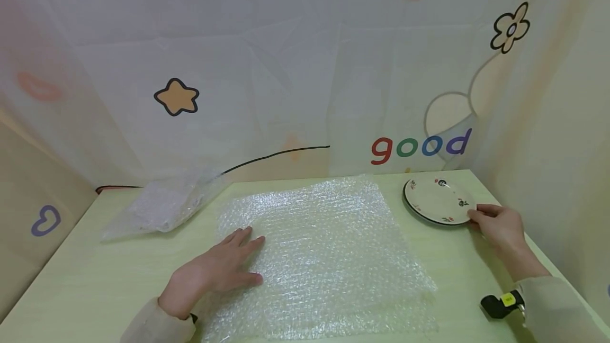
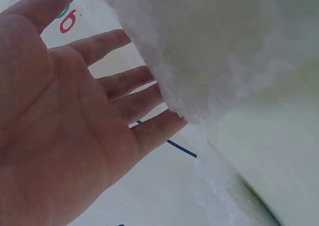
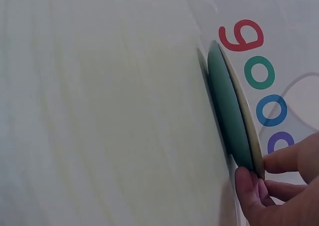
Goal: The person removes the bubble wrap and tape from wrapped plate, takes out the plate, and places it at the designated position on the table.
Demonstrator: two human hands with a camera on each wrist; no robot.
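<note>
At the back right, a white plate point(image 1: 438, 200) with small floral motifs lies on a second, dark-edged plate. In the right wrist view, the lower teal plate point(image 3: 227, 106) and the cream plate point(image 3: 249, 116) show edge-on. My right hand point(image 1: 498, 229) pinches their near right rim, thumb on top and fingers below. A sheet of clear bubble wrap point(image 1: 319, 258) is spread flat over the middle of the table. With fingers spread, my left hand point(image 1: 219, 269) rests at its left edge. In the left wrist view, the fingertips are partly hidden by the bubble wrap point(image 2: 199, 46).
A crumpled clear plastic bag point(image 1: 164, 205), its contents unclear, lies at the back left of the pale green table point(image 1: 86, 279). A printed curtain point(image 1: 286, 83) hangs behind the table and along its sides. A black wrist device point(image 1: 500, 305) sits by the right sleeve.
</note>
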